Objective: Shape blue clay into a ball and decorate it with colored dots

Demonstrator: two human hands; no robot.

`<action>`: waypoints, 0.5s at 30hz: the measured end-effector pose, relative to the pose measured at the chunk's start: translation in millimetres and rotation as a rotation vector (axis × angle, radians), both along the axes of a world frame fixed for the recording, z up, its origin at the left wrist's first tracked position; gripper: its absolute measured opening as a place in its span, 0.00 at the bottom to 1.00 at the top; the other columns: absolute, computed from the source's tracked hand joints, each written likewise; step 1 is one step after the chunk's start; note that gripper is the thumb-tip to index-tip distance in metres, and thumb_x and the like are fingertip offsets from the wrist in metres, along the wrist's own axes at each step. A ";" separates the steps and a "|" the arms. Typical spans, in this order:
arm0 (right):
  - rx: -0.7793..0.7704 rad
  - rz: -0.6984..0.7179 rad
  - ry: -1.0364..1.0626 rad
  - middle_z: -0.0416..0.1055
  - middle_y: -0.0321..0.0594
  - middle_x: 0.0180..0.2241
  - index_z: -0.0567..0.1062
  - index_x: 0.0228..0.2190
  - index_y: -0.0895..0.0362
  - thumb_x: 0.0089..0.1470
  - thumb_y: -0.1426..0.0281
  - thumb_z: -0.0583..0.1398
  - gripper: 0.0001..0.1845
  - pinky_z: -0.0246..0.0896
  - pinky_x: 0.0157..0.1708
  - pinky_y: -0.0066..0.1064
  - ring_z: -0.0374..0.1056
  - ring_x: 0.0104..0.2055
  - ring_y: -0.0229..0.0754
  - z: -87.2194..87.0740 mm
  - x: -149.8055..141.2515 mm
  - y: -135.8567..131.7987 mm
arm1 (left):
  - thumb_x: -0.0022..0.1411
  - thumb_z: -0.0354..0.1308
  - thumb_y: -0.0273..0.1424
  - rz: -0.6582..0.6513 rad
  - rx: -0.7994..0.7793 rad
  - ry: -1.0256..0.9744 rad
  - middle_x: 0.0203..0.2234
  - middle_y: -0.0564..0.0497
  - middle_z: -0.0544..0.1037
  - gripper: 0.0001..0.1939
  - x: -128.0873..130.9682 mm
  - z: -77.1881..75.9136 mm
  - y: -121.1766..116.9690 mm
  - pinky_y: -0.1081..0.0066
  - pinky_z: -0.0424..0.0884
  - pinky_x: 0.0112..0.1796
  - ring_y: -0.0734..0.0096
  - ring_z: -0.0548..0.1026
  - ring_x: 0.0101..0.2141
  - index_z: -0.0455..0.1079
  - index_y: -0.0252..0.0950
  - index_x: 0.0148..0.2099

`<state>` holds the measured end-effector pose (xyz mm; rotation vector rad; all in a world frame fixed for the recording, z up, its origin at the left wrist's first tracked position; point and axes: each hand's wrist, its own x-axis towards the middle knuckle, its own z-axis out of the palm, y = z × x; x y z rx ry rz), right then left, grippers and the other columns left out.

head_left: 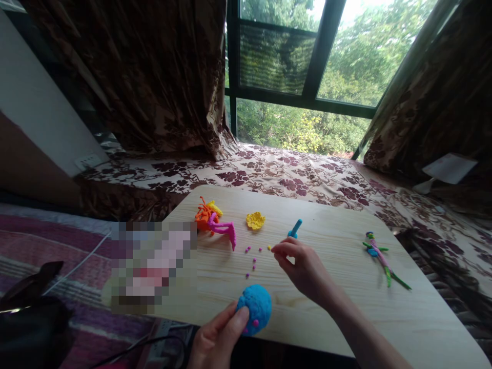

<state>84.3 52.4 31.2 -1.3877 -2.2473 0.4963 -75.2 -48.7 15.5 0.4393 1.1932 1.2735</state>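
Observation:
My left hand (219, 335) pinches a round, flattened piece of blue modelling clay (258, 307) at the table's near edge. Pink dots (255, 323) stick to the lower part of its face. Out over the middle of the table, my right hand (298, 264) has thumb and forefinger closed at a tiny yellow clay ball (269, 247). Whether the ball is lifted off the wood cannot be made out. Several small purple-pink balls (254, 260) lie scattered to the left of these fingertips. Just beyond the hand is a blue clay piece with a stick-like end (296, 227).
On the wooden table (326, 220) lie a ruffled yellow clay piece (255, 221), an orange-and-magenta clay figure (209, 218) at the left and a pink-and-green clay figure (378, 253) at the right. A blurred patch (154, 266) covers the left edge. Patterned cloth (284, 171) lies behind.

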 end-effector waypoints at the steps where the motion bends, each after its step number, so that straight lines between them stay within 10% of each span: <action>1: 0.004 -0.004 -0.033 0.71 0.37 0.33 0.75 0.32 0.54 0.56 0.72 0.54 0.09 0.58 0.34 0.26 0.66 0.33 0.36 -7.0 -5.0 10.6 | 0.45 0.63 0.35 0.027 -0.013 -0.055 0.25 0.49 0.81 0.10 -1.9 -0.6 1.1 0.62 0.65 0.47 0.56 0.76 0.38 0.78 0.36 0.30; 9: 0.042 -0.006 -0.165 0.71 0.45 0.30 0.76 0.25 0.58 0.48 0.74 0.58 0.06 0.54 0.37 0.34 0.66 0.36 0.46 -38.3 -39.9 48.6 | 0.44 0.65 0.31 0.092 -0.050 -0.288 0.27 0.49 0.81 0.09 -14.3 -5.6 2.1 0.60 0.62 0.51 0.57 0.76 0.39 0.78 0.37 0.32; 15: -0.014 0.064 -0.028 0.71 0.39 0.29 0.74 0.27 0.58 0.54 0.74 0.55 0.08 0.58 0.32 0.26 0.67 0.31 0.37 -9.7 -36.1 23.5 | 0.45 0.64 0.32 0.062 0.008 -0.255 0.29 0.47 0.81 0.11 -14.0 -4.6 3.3 0.57 0.59 0.51 0.55 0.75 0.40 0.78 0.35 0.34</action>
